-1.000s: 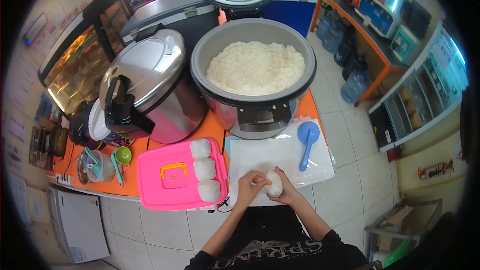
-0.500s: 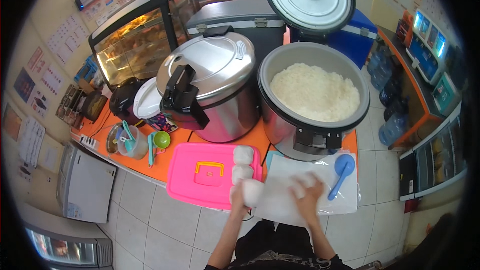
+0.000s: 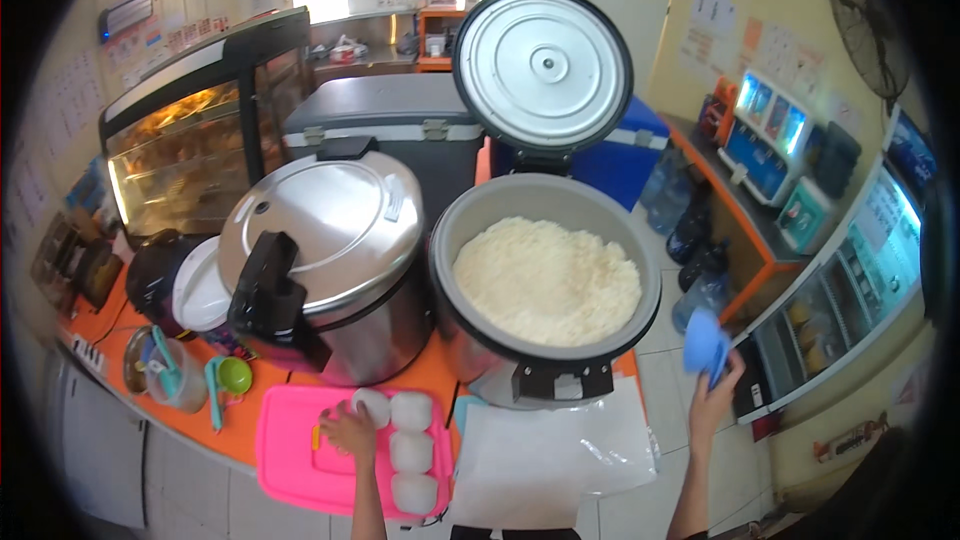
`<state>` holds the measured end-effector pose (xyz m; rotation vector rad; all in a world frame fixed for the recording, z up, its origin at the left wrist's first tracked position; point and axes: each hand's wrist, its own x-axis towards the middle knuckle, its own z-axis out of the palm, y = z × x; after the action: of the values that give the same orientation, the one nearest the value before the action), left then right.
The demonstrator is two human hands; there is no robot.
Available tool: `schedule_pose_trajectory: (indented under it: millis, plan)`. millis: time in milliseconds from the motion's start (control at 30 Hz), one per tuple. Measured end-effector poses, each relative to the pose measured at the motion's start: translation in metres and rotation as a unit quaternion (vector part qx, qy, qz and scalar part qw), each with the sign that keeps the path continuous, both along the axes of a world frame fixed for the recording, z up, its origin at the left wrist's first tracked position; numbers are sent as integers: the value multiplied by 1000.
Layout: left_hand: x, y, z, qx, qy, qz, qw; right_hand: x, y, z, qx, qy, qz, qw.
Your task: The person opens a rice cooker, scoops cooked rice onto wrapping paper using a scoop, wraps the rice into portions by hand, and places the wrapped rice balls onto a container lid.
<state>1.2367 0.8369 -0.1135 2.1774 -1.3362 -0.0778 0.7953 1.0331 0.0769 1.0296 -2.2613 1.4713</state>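
Head view: your left hand [image 3: 349, 432] sets a wrapped rice ball [image 3: 371, 406] onto the pink lid [image 3: 290, 450], fingers curled around it, beside three others. Your right hand [image 3: 714, 392] grips the blue rice paddle [image 3: 706, 344], blade up, long axis near vertical, right of the open rice cooker [image 3: 547, 285].

Hidden and cut-off parts

Left hand [image 3: 349, 432] covering part of wrapped rice ball [image 3: 371, 406]; both forearms cut by lower edge; blue scoop [image 3: 706, 344] handle buried in right hand [image 3: 712, 393].

A single head-worn fisheye camera looks steeply down and forward from above the orange desk [image 3: 440, 380]. It sits close to the open rice cooker [image 3: 545, 285]. Straight edges bend toward the rim.
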Motion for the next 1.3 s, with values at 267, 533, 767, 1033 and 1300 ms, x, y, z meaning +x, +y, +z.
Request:
schedule_pose_trajectory:
  millis: [267,533,767,1033,1300]
  plan:
    - [-208,67,155,-453,176,-425,764,28,-306,56,344,459,103,812]
    - [-209,54,135,-500,41,-426,753,36,-381,26,545,453,258,657]
    - [-212,56,135,-506,40,-434,744,38,-370,30,586,446,454,501]
    - [-209,45,134,-512,5,-416,752,93,-228,111,518,425,390,631]
    - [-217,50,137,-540,42,-389,745,80,-225,73,491,245,504,667]
